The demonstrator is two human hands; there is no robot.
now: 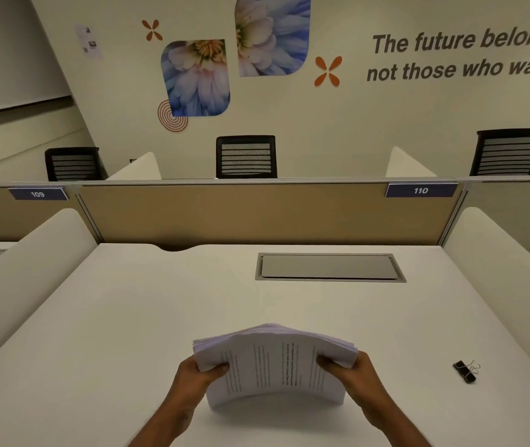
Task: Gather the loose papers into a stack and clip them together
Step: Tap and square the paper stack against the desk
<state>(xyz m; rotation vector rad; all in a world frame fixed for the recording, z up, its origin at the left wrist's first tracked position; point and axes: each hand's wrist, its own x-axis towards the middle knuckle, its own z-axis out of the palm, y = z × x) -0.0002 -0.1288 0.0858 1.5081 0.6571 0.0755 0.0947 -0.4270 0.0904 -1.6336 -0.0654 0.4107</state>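
Observation:
A thick stack of printed white papers (275, 369) stands on edge on the white desk (128, 317), bowed toward me. My left hand (197, 379) grips its left side, thumb on the front sheet. My right hand (350, 374) grips the right side the same way. A black binder clip (465, 371) with silver handles lies on the desk to the right, well apart from both hands.
A grey cable hatch (329, 267) is set into the desk behind the papers. Beige partitions (257, 211) and padded white side dividers (31, 259) enclose the desk. Black office chairs (246, 156) stand beyond the partition.

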